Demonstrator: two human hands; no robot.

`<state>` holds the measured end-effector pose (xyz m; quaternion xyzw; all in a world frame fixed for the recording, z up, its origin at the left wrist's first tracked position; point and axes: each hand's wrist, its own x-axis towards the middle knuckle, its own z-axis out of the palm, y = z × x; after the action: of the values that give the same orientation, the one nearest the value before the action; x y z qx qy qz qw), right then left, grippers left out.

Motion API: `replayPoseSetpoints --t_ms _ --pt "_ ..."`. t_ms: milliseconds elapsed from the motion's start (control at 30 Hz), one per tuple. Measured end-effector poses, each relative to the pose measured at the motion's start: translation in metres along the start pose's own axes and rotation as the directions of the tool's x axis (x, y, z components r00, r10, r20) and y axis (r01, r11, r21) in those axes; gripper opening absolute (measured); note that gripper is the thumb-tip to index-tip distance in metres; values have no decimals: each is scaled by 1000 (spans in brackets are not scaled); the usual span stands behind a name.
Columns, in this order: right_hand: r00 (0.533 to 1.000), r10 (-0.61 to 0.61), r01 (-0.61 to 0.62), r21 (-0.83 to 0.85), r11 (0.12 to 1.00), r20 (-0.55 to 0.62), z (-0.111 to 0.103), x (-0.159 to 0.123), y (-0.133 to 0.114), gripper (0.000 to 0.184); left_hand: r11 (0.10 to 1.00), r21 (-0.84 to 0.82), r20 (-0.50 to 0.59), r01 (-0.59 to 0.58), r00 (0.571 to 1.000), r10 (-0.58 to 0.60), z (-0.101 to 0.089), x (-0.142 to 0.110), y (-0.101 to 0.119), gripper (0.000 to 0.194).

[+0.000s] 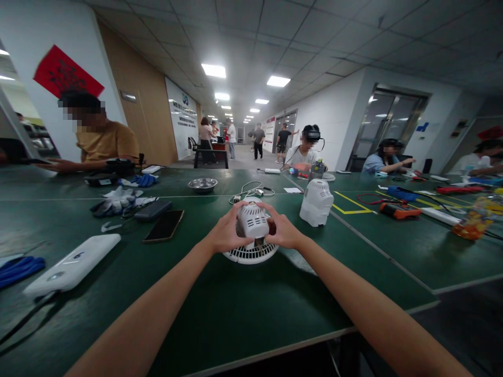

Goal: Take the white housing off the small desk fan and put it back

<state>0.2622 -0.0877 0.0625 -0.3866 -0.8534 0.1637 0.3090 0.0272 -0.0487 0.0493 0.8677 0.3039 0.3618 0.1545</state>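
Between both hands is a small white vented motor cover (253, 219), which looks like the rear housing of a fan. My left hand (231, 229) is closed on its left side, with the thumb along the lower edge. My right hand (283, 230) grips the opposite side. Directly beneath lies a round white fan grille (251, 255) on the green table. Some darker parts show between cover and grille, but the fingers hide most of them. A larger white vented housing (316, 203) stands upright to the right of my right hand. Behind the grille lies a coiled white cable (257, 189).
On the left are a phone (164, 226), a dark case (153, 210), gloves (118, 201) and a white power bank (74, 264). A metal bowl (203, 184) sits further back. An orange multimeter (400, 210) and a bottle (477, 217) are right. Several people sit around the table.
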Motion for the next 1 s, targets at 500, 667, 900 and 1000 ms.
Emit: replayPoseSetpoints --t_ms 500,667,900,1000 --pt "997 60 -61 17 998 51 -8 0 -6 94 1000 -4 30 -17 999 17 1 1 -3 99" --pt "994 67 -70 33 997 83 -11 -1 -6 95 1000 18 13 -16 1000 15 3 0 -2 98" --pt "992 80 -87 73 994 95 -14 -2 -4 94 1000 6 8 0 1000 0 3 2 -5 100" --pt "991 74 -85 96 992 113 -15 -1 -3 92 1000 -9 18 -4 1000 5 4 3 -6 99"
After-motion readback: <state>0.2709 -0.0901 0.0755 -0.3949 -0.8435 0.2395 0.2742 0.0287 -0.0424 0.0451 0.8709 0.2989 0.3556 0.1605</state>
